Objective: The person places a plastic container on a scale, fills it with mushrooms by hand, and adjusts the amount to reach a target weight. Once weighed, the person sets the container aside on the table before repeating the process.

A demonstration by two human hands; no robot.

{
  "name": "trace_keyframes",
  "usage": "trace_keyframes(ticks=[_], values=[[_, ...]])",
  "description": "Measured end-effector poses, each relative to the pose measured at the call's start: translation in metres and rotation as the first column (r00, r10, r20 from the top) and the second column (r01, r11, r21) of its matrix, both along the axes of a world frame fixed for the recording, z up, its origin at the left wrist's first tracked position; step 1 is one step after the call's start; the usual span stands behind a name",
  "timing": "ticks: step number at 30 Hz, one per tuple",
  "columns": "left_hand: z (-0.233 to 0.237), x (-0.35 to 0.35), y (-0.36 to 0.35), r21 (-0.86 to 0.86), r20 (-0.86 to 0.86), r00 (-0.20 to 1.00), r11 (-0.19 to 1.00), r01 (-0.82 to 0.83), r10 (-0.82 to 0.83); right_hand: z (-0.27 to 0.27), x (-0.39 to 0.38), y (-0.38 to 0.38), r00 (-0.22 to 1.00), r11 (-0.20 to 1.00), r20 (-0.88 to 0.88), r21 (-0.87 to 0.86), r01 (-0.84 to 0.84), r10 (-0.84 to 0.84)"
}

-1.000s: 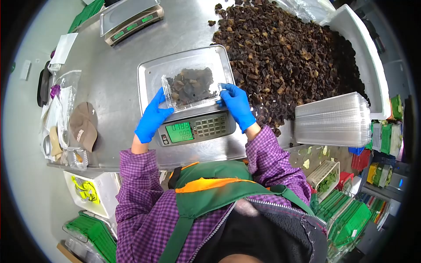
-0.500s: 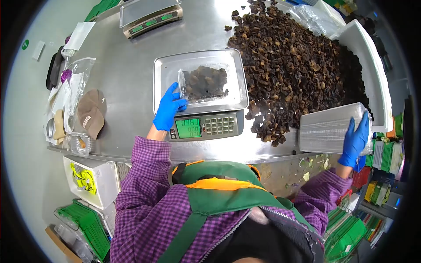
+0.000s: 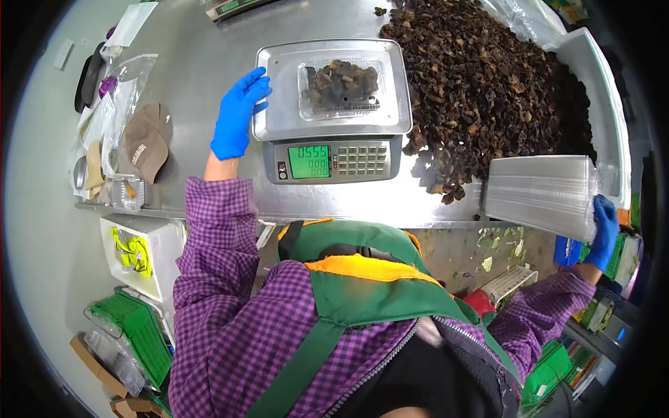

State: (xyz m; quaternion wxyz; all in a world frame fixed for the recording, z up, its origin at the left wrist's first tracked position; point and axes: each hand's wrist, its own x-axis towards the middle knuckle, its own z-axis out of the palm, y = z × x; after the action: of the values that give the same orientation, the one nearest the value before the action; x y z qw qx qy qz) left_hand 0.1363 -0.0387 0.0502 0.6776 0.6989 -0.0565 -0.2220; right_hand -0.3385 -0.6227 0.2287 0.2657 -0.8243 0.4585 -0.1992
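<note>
Up at top centre of the frame, on the steel pan (image 3: pixel 279 117) of the scale (image 3: pixel 362 164): clear clamshell (image 3: pixel 341 87), lid down, packed with dark dried fungus, lying on the pan's right half. Touched by neither hand. Just below, green display (image 3: pixel 309 161) lit, top line reading 0555.

Over to the pan's left edge: blue-gloved left hand (image 3: pixel 237 115), laid flat, fingers (image 3: pixel 252 85) straight and slightly apart, clamped on nothing, tips touching the rim near the pan's upper left corner, palm over the bare bench (image 3: pixel 188 83).

Far right of the frame now: blue-gloved right hand (image 3: pixel 603 233), arm stretched wide, cupped on the outer end of a stack of clear trays (image 3: pixel 540 195). Stack lying on its side at the bench's front right edge. Fingers curled round the stack's lower corner; clamped or merely pressing, cannot tell at this edge of the view.

Upper right, between scale and stack: big loose heap of dried fungus (image 3: pixel 488 76), spilling right up against the scale's right side and the stack's top. White tub (image 3: pixel 601 90) along the heap's far right.

Left side of the bench, well apart from the scale: brown cap (image 3: pixel 144 143), plastic bags (image 3: pixel 122 97) and small clutter beside it. Top edge, partly cut off: second scale (image 3: pixel 230 7).
</note>
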Motion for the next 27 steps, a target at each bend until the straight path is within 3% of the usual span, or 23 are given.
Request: trace_keyframes(ticks=[1, 3, 5, 7, 8, 9, 10, 11, 13, 14, 15, 16, 17, 18, 19, 20, 21, 22, 23, 24, 26, 27], values=[[0.0, 0.003, -0.002, 0.008, 0.007, 1.0, 1.0, -0.001, 0.001, 0.017, -0.006, 0.001, 0.99, 0.992, 0.088, 0.056, 0.109, -0.114], [-0.001, 0.007, -0.011, 0.029, 0.029, 1.0, 1.0, 0.006, -0.007, 0.054, -0.012, 0.015, 0.985, 0.989, 0.168, -0.145, -0.006, 0.031], [-0.006, 0.017, -0.021, 0.052, 0.055, 0.998, 0.999, 0.008, -0.011, 0.079, 0.015, 0.058, 0.953, 0.957, 0.295, -0.25, 0.148, -0.071], [-0.021, 0.034, -0.037, 0.164, 0.115, 0.991, 0.985, 0.045, -0.064, 0.076, 0.046, 0.095, 0.938, 0.956, 0.346, -0.266, 0.127, -0.029], [-0.028, 0.041, -0.047, 0.163, 0.115, 0.991, 0.986, 0.045, -0.064, 0.067, 0.063, 0.106, 0.95, 0.907, 0.286, -0.421, 0.01, 0.123], [-0.037, 0.048, -0.06, 0.291, 0.139, 0.985, 0.955, 0.062, -0.106, 0.058, 0.083, 0.118, 0.943, 0.821, 0.202, -0.56, -0.109, 0.264], [-0.043, 0.054, -0.069, 0.414, 0.158, 0.976, 0.907, 0.072, -0.15, 0.043, 0.108, 0.133, 0.931, 0.806, 0.227, -0.583, -0.106, 0.287], [-0.048, 0.057, -0.075, 0.413, 0.159, 0.976, 0.908, 0.072, -0.15, 0.025, 0.135, 0.147, 0.917, 0.791, 0.252, -0.603, -0.101, 0.309], [-0.055, 0.061, -0.083, 0.48, 0.231, 0.889, 0.841, 0.249, -0.395, -0.004, 0.179, 0.167, 0.857, 0.68, 0.189, -0.698, -0.226, 0.479], [-0.057, 0.061, -0.082, 0.404, 0.181, 0.902, 0.866, 0.294, -0.391, -0.032, 0.207, 0.194, 0.772, 0.764, 0.395, -0.622, -0.175, 0.498], [-0.033, 0.053, -0.078, 0.266, 0.035, 0.87, 0.844, 0.466, -0.492, -0.052, 0.223, 0.203, 0.701, 0.751, 0.404, -0.596, -0.285, 0.587], [-0.047, 0.057, -0.071, 0.179, 0.023, 0.88, 0.868, 0.464, -0.475, -0.067, 0.241, 0.216, 0.64, 0.731, 0.406, -0.561, -0.389, 0.652], [-0.042, 0.053, -0.052, 0.275, 0.57, 0.567, 0.789, 0.55, -0.594, -0.094, 0.261, 0.234, 0.41, 0.78, 0.718, -0.296, -0.551, 0.562], [-0.012, 0.037, -0.052, 0.051, -0.011, 0.902, 0.901, 0.432, -0.432, -0.093, 0.278, 0.256, 0.654, 0.543, 0.147, -0.704, -0.457, 0.742], [-0.011, 0.034, -0.038, 0.119, 0.229, 0.918, 0.945, 0.303, -0.323, -0.088, 0.282, 0.285, 0.745, 0.772, 0.358, 0.093, -0.629, 0.563], [-0.023, 0.052, -0.012, -0.095, 0.039, 0.986, 0.982, 0.163, -0.16, -0.128, 0.301, 0.28, 0.63, 0.67, 0.242, -0.145, -0.728, 0.738], [-0.046, 0.077, 0.021, -0.238, -0.006, 0.999, 0.97, 0.051, -0.054, -0.161, 0.315, 0.281, 0.494, 0.417, -0.05, -0.465, -0.781, 0.868], [-0.058, 0.098, 0.049, -0.432, -0.116, 0.993, 0.901, -0.028, -0.025, -0.161, 0.32, 0.296, 0.457, 0.404, -0.01, -0.45, -0.797, 0.89], [-0.016, 0.072, 0.035, -0.272, -0.022, 0.962, 0.924, -0.268, 0.272, -0.161, 0.321, 0.305, 0.413, 0.385, 0.033, -0.437, -0.813, 0.91], [-0.046, 0.107, 0.069, -0.398, -0.029, 0.958, 0.876, -0.272, 0.284, -0.166, 0.322, 0.294, 0.431, 0.398, 0.029, -0.442, -0.804, 0.902], [-0.057, 0.133, 0.087, -0.545, -0.285, 0.847, 0.652, -0.528, 0.448, -0.182, 0.319, 0.267, 0.625, 0.719, 0.446, -0.06, -0.693, 0.64], [-0.06, 0.134, 0.082, -0.546, -0.288, 0.85, 0.654, -0.524, 0.441, -0.186, 0.322, 0.244, 0.682, 0.775, 0.494, 0.025, -0.631, 0.539]])
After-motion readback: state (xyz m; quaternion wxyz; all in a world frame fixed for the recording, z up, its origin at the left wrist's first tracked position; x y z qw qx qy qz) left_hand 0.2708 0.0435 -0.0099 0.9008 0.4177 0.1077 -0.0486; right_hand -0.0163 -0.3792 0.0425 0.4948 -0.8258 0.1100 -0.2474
